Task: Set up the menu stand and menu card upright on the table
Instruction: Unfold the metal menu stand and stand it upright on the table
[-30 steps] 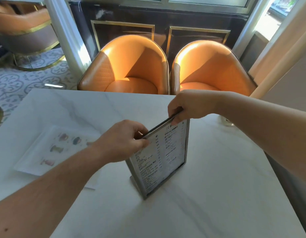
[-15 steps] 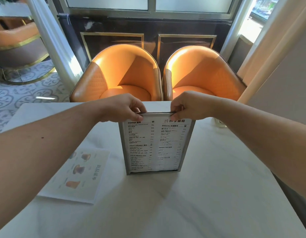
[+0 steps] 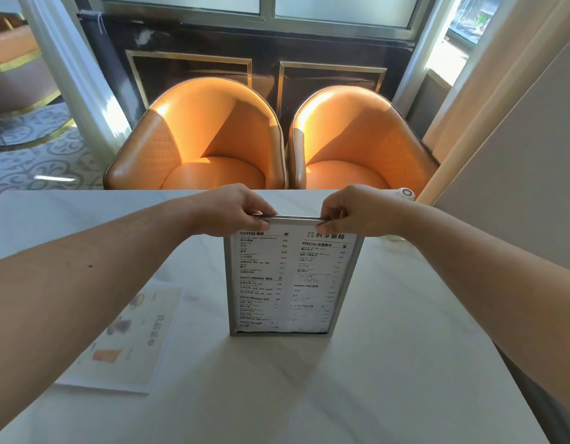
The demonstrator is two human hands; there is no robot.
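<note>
A metal-framed menu stand (image 3: 230, 283) stands upright in the middle of the white marble table (image 3: 389, 379), its printed menu card (image 3: 287, 280) facing me. My left hand (image 3: 232, 209) pinches the top left corner of the frame. My right hand (image 3: 357, 209) pinches the top right corner. The stand's base rests flat on the tabletop.
A second menu sheet (image 3: 127, 341) with drink pictures lies flat at the left, partly under my left forearm. Two orange armchairs (image 3: 207, 139) (image 3: 357, 142) stand behind the far table edge. A small white object (image 3: 405, 193) sits at the far right corner. A wall runs along the right.
The stand has turned from an angled pose to face me squarely and stands straight. Both hands have shifted to its top corners. My view has moved closer and lower.
</note>
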